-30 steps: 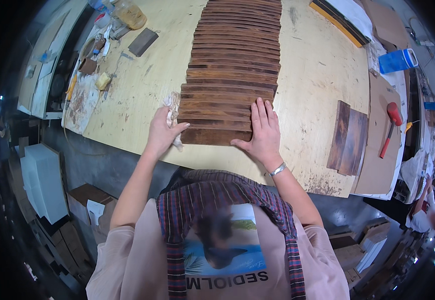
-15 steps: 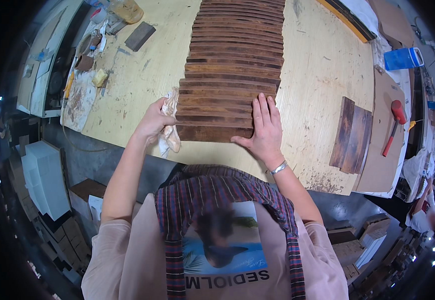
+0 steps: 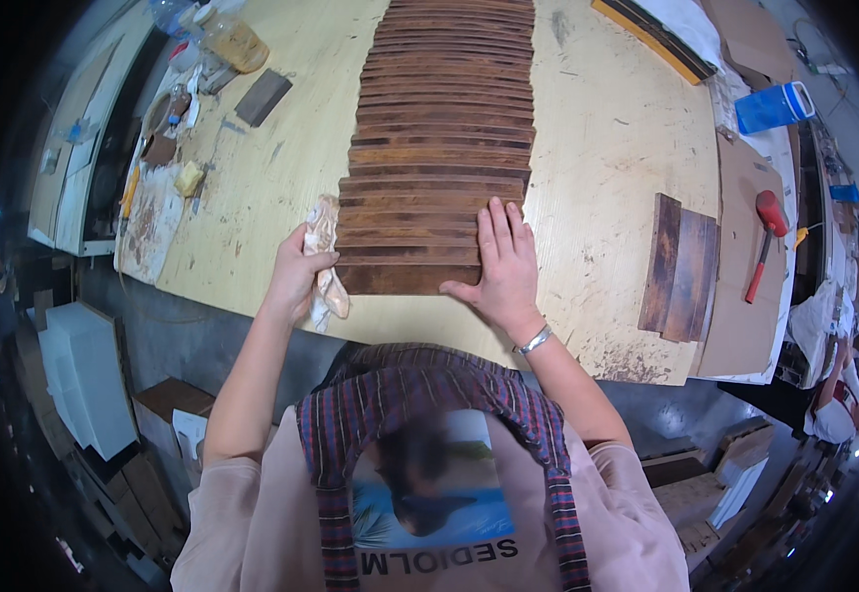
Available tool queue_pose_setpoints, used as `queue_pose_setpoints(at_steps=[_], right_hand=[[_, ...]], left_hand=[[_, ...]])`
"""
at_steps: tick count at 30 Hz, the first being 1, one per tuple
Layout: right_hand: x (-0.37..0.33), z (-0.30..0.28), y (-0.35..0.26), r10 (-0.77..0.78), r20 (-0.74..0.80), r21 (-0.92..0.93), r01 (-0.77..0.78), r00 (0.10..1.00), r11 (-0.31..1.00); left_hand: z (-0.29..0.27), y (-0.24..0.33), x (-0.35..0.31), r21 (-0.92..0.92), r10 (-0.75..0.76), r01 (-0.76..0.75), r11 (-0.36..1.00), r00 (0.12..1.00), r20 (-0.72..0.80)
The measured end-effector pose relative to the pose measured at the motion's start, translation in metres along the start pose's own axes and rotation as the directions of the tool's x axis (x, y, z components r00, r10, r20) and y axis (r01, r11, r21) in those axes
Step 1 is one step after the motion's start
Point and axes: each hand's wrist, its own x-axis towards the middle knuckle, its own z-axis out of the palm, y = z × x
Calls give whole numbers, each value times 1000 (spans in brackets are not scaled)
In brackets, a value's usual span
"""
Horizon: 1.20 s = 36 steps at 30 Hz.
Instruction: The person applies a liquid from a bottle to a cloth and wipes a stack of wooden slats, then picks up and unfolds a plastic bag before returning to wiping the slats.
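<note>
A long row of dark brown wooden strips [image 3: 439, 128] lies across the pale table, closely stacked one behind another from far to near. At the near end's left side, my left hand [image 3: 296, 268] grips a crumpled, stained white cloth [image 3: 324, 259], which is pressed against the ends of the strips. My right hand [image 3: 504, 268] lies flat along the right side of the nearest strips, fingers pointing away and thumb stretched out by the front strip. A silver bracelet [image 3: 536, 339] circles my right wrist.
On the right are loose dark boards [image 3: 679, 268], a red mallet [image 3: 769, 215] on cardboard and a blue jug [image 3: 773, 109]. On the left sit a small dark block [image 3: 263, 97], a yellow sponge [image 3: 189, 179] and a jar of yellowish liquid [image 3: 232, 37].
The view has shifted slightly, so the strips and table appear a little to the left. Both hands keep about the same places at the near end of the row.
</note>
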Motion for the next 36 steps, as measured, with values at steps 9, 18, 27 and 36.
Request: queue_pose_setpoints(at_steps=[9, 18, 27, 36], right_hand=[[6, -2, -9, 113, 4, -3, -113, 994, 994], [25, 2, -4, 131, -50, -12, -132, 990, 991], [25, 6, 3, 112, -56, 52, -109, 992, 993], [42, -29, -7, 203, 56, 184, -210, 978, 960]], left_hand=[[-5, 38, 33, 257, 318, -270, 928, 933, -168], [59, 39, 60, 633, 626, -768, -91, 450, 636], [-64, 90, 106, 902, 809, -375, 215, 585, 50], [-16, 118, 147, 257, 554, -499, 827, 800, -229]])
